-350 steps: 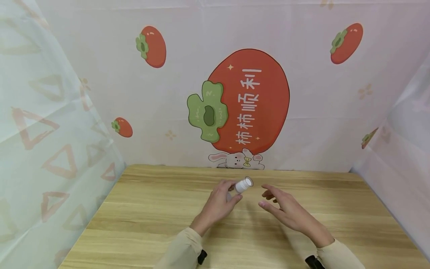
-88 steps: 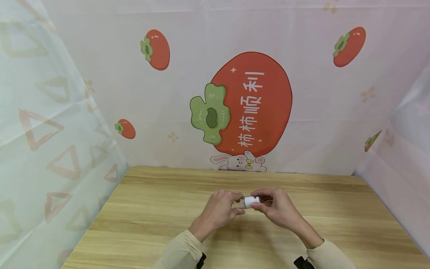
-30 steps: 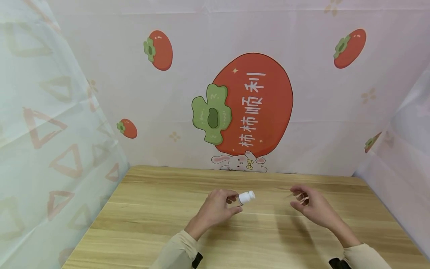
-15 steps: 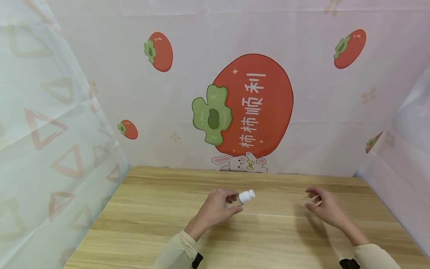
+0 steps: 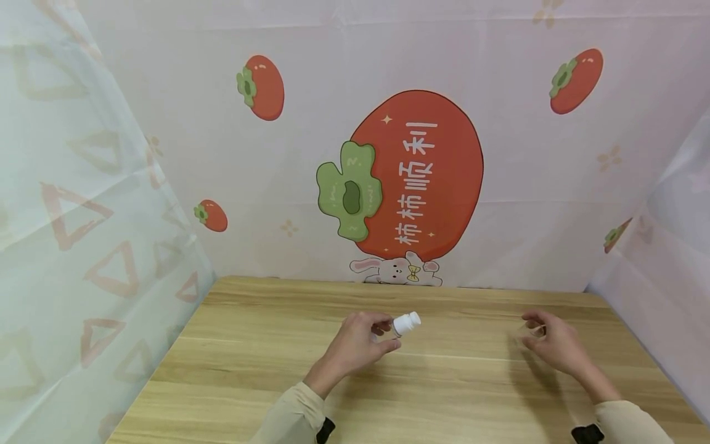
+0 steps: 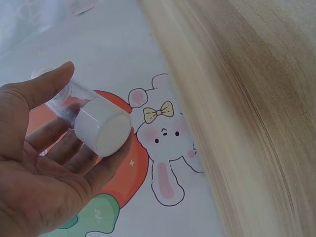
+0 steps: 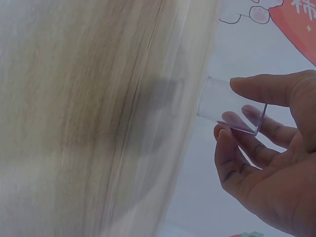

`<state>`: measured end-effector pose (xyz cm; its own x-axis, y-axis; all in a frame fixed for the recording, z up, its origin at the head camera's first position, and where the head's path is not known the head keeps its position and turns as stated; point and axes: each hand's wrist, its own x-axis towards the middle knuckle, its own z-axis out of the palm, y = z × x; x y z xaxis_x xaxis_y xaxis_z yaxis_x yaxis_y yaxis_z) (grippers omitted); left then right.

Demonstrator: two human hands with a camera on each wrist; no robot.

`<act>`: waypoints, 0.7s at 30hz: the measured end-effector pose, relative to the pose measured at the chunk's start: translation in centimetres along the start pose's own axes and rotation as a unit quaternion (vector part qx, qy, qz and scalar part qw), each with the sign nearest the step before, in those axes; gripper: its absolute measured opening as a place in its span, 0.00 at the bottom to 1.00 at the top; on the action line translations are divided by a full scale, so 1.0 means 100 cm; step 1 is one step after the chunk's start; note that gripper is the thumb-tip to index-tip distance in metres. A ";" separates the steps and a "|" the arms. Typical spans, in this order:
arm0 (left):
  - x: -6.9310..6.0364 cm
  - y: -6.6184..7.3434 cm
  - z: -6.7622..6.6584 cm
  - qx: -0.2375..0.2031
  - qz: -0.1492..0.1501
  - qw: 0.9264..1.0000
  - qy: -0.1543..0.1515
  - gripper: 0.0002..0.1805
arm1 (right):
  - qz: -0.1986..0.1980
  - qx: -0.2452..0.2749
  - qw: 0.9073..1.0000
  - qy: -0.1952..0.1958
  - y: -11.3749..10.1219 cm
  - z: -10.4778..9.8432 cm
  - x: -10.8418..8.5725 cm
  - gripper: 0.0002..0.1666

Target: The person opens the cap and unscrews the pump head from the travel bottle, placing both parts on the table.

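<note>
My left hand [image 5: 357, 345] holds a small bottle [image 5: 407, 324] above the table, tilted with its white stepped end pointing up and to the right. In the left wrist view the bottle [image 6: 103, 126] shows a clear section and a broad white round end, between thumb and curled fingers. Well to the right, my right hand [image 5: 560, 345] holds a clear cap. That clear plastic cap [image 7: 217, 98] is a see-through cylinder in the right wrist view, pinched between thumb and fingers with its far end facing away from the palm. The fingers partly hide both objects.
The wooden table [image 5: 266, 376] spans the space beneath both hands. Behind it hangs a white printed cloth [image 5: 510, 234] with persimmons and a rabbit; more cloth closes off the left side [image 5: 111, 345] and right side.
About twelve seconds ago the clear cap covered the bottle's white end; later my right hand gripped that end. Over the last second it has carried the cap rightward; my left hand stays nearly still.
</note>
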<state>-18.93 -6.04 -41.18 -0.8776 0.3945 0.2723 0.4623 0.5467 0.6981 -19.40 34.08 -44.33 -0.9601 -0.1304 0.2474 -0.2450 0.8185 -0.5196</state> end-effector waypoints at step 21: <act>-0.002 -0.003 -0.004 -0.010 0.005 1.000 0.009 0.19 | 0.011 -0.011 1.000 -0.010 0.012 0.001 0.000 0.26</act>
<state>-18.93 -6.55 -41.15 -0.8747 0.3874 0.2913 0.4696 0.5279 0.7077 -19.73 35.00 -45.01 -0.9677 -0.1235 0.2199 -0.2215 0.8329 -0.5072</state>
